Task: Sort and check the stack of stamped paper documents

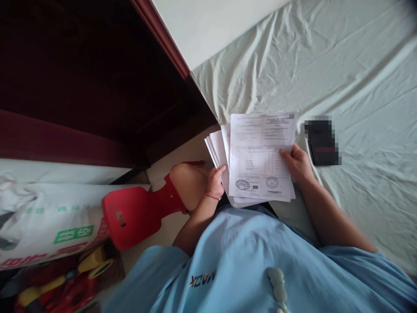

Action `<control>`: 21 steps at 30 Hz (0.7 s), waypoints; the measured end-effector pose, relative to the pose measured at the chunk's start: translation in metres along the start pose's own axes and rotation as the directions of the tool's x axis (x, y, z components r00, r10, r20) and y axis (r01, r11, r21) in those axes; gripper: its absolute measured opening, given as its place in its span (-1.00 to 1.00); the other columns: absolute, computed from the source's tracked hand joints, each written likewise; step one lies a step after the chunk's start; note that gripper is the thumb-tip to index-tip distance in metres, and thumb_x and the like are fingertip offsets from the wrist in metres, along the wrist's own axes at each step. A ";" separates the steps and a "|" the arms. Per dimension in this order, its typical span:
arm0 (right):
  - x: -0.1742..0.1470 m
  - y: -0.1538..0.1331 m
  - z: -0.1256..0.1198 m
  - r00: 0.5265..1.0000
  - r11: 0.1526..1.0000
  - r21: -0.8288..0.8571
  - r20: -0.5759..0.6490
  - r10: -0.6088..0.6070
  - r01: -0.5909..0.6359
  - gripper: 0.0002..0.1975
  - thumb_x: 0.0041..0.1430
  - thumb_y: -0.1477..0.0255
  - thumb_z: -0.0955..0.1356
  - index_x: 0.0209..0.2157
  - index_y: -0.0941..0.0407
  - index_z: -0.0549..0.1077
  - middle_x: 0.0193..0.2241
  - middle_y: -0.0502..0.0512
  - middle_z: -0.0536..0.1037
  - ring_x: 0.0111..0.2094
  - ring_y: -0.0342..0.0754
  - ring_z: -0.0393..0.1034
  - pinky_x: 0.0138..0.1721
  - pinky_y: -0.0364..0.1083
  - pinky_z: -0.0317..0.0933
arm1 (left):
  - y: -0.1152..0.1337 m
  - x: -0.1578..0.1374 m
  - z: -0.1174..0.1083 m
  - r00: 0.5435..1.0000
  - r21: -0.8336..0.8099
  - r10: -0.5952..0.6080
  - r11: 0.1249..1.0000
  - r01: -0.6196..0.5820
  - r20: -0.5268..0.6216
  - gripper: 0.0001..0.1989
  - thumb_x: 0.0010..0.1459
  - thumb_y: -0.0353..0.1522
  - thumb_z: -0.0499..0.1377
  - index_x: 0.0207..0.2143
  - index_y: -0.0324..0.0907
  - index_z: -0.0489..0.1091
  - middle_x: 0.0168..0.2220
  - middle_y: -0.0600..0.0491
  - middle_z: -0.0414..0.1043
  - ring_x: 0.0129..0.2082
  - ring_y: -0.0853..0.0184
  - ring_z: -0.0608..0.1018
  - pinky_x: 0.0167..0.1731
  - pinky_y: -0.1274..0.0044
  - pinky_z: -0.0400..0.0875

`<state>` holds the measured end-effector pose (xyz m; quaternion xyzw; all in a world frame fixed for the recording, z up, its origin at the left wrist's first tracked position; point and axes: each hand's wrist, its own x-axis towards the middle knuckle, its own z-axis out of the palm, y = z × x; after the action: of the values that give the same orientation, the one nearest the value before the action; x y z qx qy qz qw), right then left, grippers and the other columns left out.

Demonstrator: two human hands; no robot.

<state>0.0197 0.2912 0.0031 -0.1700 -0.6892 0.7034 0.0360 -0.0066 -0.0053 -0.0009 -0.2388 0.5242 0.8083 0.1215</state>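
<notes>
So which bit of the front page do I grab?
Probably pinch the front page by its right edge, coming from the right, as the right hand does: it's thin and flat, and that grip leaves both stamps uncovered.

Soft dim light, dark furniture (81, 74) deep in shadow, black object (322, 141) pixelated, edges stretched.

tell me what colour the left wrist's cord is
The cord is red, seen best in the head view.
</notes>
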 end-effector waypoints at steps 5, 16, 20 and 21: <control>0.000 0.002 -0.002 1.000 0.999 -0.047 0.003 -0.021 0.021 -0.54 0.25 0.00 0.52 0.03 -0.02 0.59 -0.15 0.14 0.73 -0.03 0.22 0.65 -0.08 0.17 0.62 | 0.004 -0.003 0.001 0.999 0.019 0.037 0.999 -0.038 0.020 -0.34 -0.36 -0.08 0.68 -0.20 -0.22 0.70 -0.22 -0.10 0.78 -0.14 0.00 0.79 0.00 0.27 0.66; -0.003 -0.008 0.001 0.990 0.991 0.040 0.062 0.129 -0.131 -0.56 0.06 0.05 0.63 -0.14 0.02 0.64 -0.24 0.07 0.74 -0.27 0.11 0.65 -0.23 0.07 0.59 | 0.003 -0.003 -0.001 0.995 0.050 0.093 0.995 -0.091 -0.041 -0.26 -0.44 -0.08 0.71 -0.18 -0.23 0.68 -0.17 -0.14 0.77 -0.03 -0.07 0.77 0.09 0.23 0.63; -0.002 -0.002 -0.003 0.995 0.996 -0.031 0.054 0.084 -0.082 -0.61 0.15 0.07 0.57 -0.11 0.02 0.66 -0.22 0.08 0.74 -0.23 0.13 0.65 -0.24 0.06 0.58 | 0.000 -0.001 -0.002 0.994 0.013 0.103 0.995 -0.103 -0.030 -0.32 -0.27 -0.06 0.67 -0.12 -0.18 0.67 -0.11 -0.12 0.77 0.06 -0.03 0.75 0.15 0.24 0.61; -0.002 0.000 -0.004 0.997 0.997 -0.048 0.044 0.069 -0.067 -0.61 0.16 0.07 0.57 -0.10 0.02 0.66 -0.22 0.09 0.74 -0.21 0.14 0.64 -0.24 0.06 0.58 | -0.001 0.000 -0.003 0.995 0.005 0.098 0.995 -0.098 -0.027 -0.34 -0.23 -0.05 0.66 -0.11 -0.18 0.66 -0.10 -0.12 0.77 0.08 -0.03 0.75 0.17 0.24 0.60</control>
<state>0.0223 0.2942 0.0037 -0.1784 -0.6998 0.6917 -0.0076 -0.0056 -0.0074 -0.0024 -0.2236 0.5383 0.8090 0.0752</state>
